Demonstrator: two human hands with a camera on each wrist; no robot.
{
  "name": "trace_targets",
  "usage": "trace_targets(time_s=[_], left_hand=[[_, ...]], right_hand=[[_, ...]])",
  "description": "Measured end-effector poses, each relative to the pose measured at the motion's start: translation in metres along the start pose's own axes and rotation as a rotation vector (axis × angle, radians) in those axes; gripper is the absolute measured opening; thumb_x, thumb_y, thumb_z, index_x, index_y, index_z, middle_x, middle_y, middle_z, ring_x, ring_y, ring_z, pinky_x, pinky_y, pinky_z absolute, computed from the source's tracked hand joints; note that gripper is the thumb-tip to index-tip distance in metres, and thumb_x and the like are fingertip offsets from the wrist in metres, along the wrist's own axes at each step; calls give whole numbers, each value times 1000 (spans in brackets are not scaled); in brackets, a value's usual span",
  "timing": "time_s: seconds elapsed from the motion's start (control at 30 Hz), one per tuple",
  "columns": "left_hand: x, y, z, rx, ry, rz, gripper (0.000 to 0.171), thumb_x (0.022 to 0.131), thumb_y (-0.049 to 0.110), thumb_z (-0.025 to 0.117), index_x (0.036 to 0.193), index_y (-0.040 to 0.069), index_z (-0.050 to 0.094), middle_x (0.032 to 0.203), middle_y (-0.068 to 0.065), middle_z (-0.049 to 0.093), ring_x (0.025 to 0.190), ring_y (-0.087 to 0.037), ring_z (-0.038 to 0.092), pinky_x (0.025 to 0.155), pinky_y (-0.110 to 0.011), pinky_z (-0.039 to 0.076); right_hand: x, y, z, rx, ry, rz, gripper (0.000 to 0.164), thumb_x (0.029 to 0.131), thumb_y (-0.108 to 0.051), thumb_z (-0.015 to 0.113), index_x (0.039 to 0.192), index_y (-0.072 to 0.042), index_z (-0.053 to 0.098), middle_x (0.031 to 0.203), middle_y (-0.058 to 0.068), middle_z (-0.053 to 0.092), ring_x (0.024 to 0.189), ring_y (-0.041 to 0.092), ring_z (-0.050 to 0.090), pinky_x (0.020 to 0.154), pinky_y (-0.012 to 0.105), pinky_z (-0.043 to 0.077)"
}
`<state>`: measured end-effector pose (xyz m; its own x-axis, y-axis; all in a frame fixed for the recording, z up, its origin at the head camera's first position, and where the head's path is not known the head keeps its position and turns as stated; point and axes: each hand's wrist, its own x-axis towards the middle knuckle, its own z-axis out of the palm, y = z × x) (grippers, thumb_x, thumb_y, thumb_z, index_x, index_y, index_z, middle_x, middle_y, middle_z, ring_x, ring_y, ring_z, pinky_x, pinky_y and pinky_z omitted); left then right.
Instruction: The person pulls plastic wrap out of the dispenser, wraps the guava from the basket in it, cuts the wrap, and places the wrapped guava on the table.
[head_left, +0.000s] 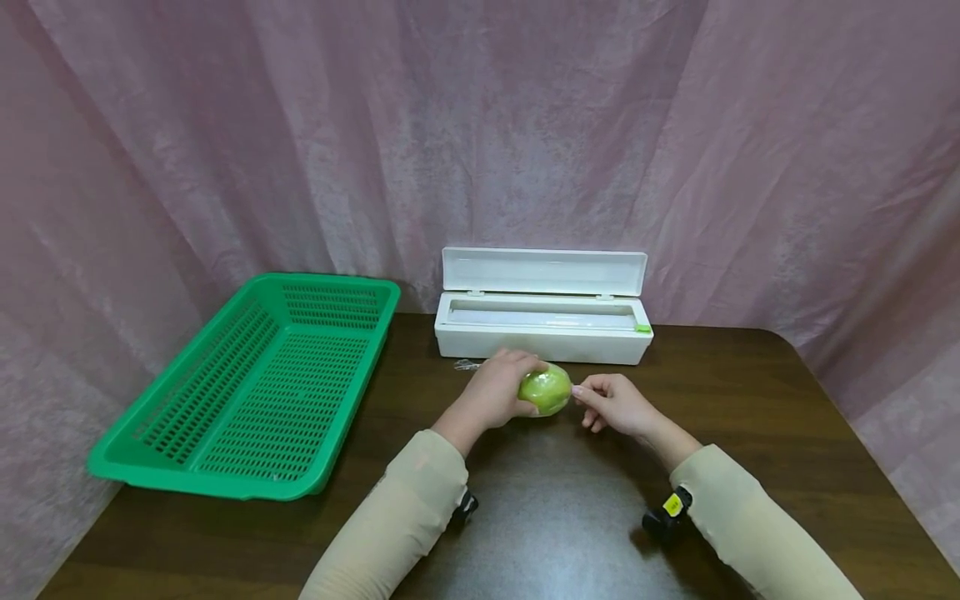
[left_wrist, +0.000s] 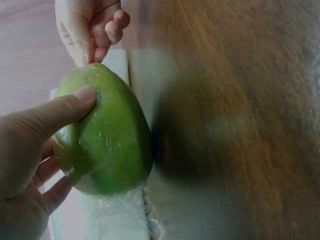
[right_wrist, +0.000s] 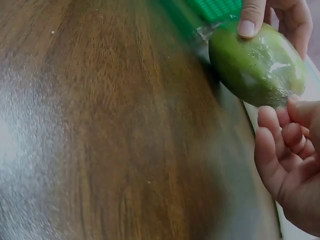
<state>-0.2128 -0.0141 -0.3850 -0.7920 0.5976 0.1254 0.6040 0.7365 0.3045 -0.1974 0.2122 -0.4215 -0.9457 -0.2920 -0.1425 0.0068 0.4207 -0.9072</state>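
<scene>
A green mango (head_left: 546,390) wrapped in clear cling film (left_wrist: 122,215) is held above the brown table. My left hand (head_left: 498,387) grips it from the left, with the thumb (left_wrist: 65,110) on its near side and the other fingers partly hidden behind it. At the mango's right end, my right hand (head_left: 617,404) pinches the gathered film between thumb and index fingertip, its other fingers loosely curled. Loose, crumpled film hangs from the mango's opposite end, as the left wrist view shows. In the right wrist view, the film lies tight and shiny over the mango (right_wrist: 255,65).
Behind the hands stands a white cling film dispenser (head_left: 540,343), its lid raised and a roll inside. A green slotted plastic basket (head_left: 217,486) sits on the left of the wooden table (head_left: 765,433). A pink curtain (head_left: 540,125) hangs at the back.
</scene>
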Motion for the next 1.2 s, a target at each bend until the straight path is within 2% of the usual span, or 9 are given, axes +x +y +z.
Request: trace_targets(time_s=[0.13, 0.2, 0.3, 0.47, 0.53, 0.63, 0.8, 1.0, 1.2], left_hand=[[1, 4, -3, -1, -18, -14, 63, 75, 31, 80, 132, 18, 56, 138, 0, 52, 127, -20, 45, 106, -36, 39], [1, 6, -4, 1, -42, -19, 65, 76, 32, 79, 135, 19, 54, 141, -2, 49, 129, -22, 43, 106, -37, 39], [0, 7, -7, -19, -74, -14, 68, 80, 32, 76, 140, 17, 48, 146, -4, 44, 132, -25, 41, 105, -39, 40], [-1, 4, -8, -226, -36, 13, 61, 86, 17, 65, 142, 8, 43, 145, -6, 46, 120, -23, 51, 93, -35, 48], [-2, 1, -8, -327, -6, 16, 54, 88, 12, 59, 140, 6, 46, 143, -7, 48, 120, -22, 52, 95, -35, 48], [-6, -4, -8, -415, 52, 3, 46, 91, 7, 52, 136, 5, 50, 141, -8, 50, 130, -22, 47, 103, -38, 43], [-12, -16, -8, -417, 136, -7, 37, 94, 3, 48, 129, 4, 58, 134, -10, 57, 126, -24, 51, 102, -40, 45], [-17, -31, -6, -329, 103, -50, 33, 95, 7, 48, 126, 4, 60, 128, -12, 60, 121, -25, 54, 99, -39, 46], [-25, -43, -5, -351, 30, -147, 36, 92, 9, 51, 128, 4, 59, 127, -12, 60, 118, -24, 55, 97, -41, 47]], right_hand=[[-1, -1, -1, -121, 128, -66, 33, 92, -26, 62, 103, 5, 63, 78, 14, 66, 62, 17, 62, 54, 31, 53], [-2, -3, 0, -188, 184, -137, 35, 90, -25, 65, 114, 0, 62, 95, 15, 68, 74, 20, 65, 61, 32, 54], [-1, -8, 6, -276, 194, -287, 53, 87, -26, 70, 132, -5, 53, 121, 14, 62, 98, 26, 64, 77, 35, 56], [0, -12, 16, -556, 174, -461, 71, 81, -36, 73, 141, -10, 46, 134, 9, 53, 120, 27, 53, 96, 43, 47], [-1, -12, 18, -640, 189, -468, 71, 80, -37, 74, 140, -11, 47, 132, 7, 54, 121, 26, 52, 98, 44, 45], [-3, -14, 21, -675, 203, -459, 67, 80, -34, 76, 136, -9, 50, 131, 7, 53, 120, 25, 52, 98, 44, 45], [-1, -22, 28, -682, 197, -454, 68, 78, -39, 76, 133, -10, 49, 132, 7, 53, 118, 23, 53, 94, 41, 47], [4, -32, 36, -720, 172, -441, 67, 77, -35, 74, 137, -15, 49, 135, 9, 50, 115, 25, 54, 88, 41, 49], [9, -42, 41, -742, 125, -399, 71, 76, -33, 76, 138, -14, 46, 137, 10, 49, 116, 25, 54, 89, 41, 49]])
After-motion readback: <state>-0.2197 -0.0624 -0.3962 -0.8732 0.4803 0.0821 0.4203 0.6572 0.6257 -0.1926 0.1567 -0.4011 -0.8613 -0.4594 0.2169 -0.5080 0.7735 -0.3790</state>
